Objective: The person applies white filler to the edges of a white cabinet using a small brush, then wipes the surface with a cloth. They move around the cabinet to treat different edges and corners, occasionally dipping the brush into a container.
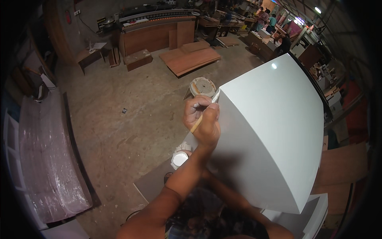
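Observation:
My left hand is closed around a thin paintbrush with a pale wooden handle. The whitish brush tip meets the far left corner of a large white box-shaped piece of furniture with a glossy top. Below the left forearm, my right arm crosses toward the left. A small round cup of white paint, with crumpled whitish wrapping round its rim, is at the end of that arm. A bit of my right hand shows at the cup's edge; the forearm hides most of it.
A round stool with a stained top stands beyond the corner. Brown boards lie on the concrete floor. Plastic-wrapped panels are at the left. Wooden sheets lean at the right. Several people work in the far background.

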